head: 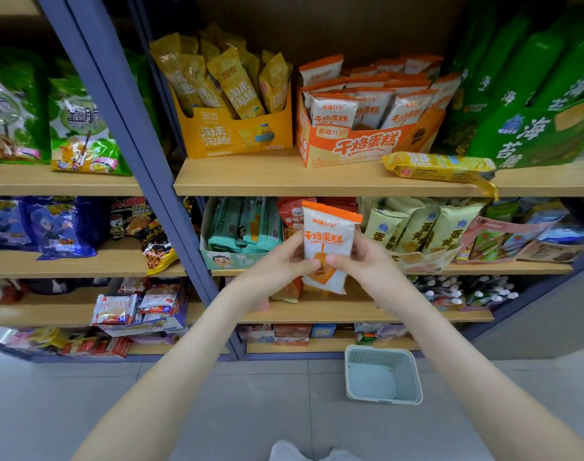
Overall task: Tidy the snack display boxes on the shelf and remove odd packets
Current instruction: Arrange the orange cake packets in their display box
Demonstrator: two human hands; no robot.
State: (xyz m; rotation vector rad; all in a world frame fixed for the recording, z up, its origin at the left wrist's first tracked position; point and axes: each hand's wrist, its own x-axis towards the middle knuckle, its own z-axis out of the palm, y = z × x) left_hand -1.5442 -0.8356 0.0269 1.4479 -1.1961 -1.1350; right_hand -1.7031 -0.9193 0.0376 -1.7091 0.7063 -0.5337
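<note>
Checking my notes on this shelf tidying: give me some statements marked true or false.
1. Both the left hand and the right hand hold one white-and-orange packet. True.
2. The orange box stands left of the yellow box. False: the orange display box stands right of the yellow display box.
3. A yellow packet lies loose on the shelf, outside the boxes. True.
4. The floor basket is full of packets. False: no packets show in the basket.
</note>
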